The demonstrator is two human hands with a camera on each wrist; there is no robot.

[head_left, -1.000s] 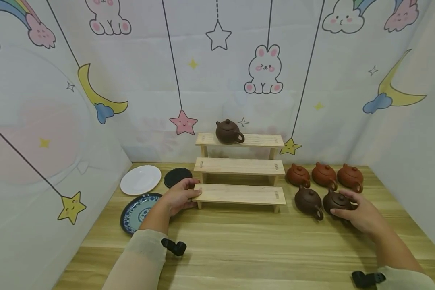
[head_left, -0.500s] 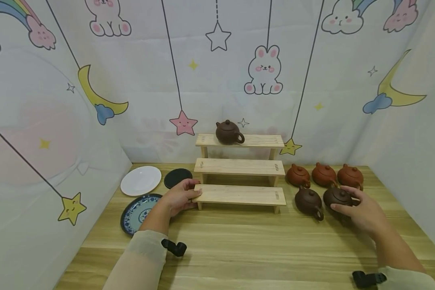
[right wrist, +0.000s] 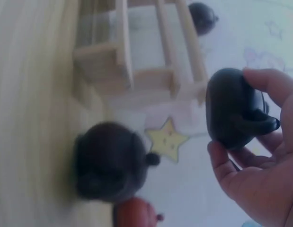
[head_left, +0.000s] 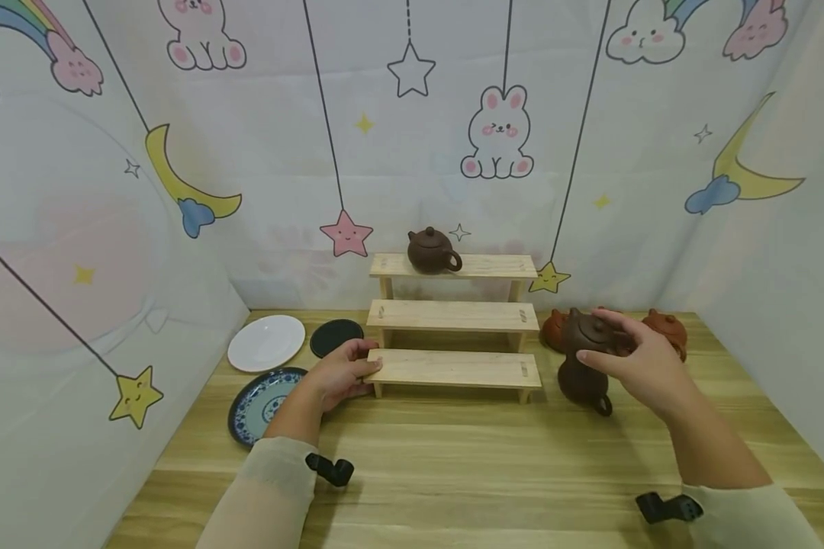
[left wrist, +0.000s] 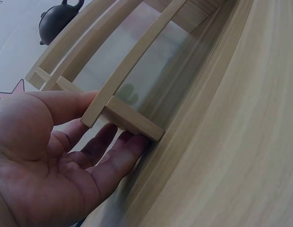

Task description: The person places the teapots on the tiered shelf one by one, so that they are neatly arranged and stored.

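Note:
My right hand (head_left: 642, 366) holds a dark brown teapot (head_left: 586, 329) in the air, thumb on one side and fingers on the other, as the right wrist view also shows with the teapot (right wrist: 234, 109) lifted. Below it another dark brown teapot (head_left: 584, 383) stands on the table, partly covered from the head view. At the left end of the three-tier wooden stand (head_left: 453, 369), my left hand (head_left: 343, 374) grips the lowest shelf, thumb on top and fingers beneath and against the leg (left wrist: 134, 117). One more dark teapot (head_left: 429, 250) sits on the top shelf, left of its middle.
Reddish-brown teapots (head_left: 664, 329) stand at the back right, partly hidden by the right hand and lifted teapot. Left of the stand lie a white plate (head_left: 266, 343), a black round dish (head_left: 336, 335) and a blue patterned plate (head_left: 247, 412). A printed cloth (head_left: 419, 152) hangs behind.
My right hand has raised the dark teapot off the table and carried it left and upward, over the other dark teapot. The left hand has stayed on the stand.

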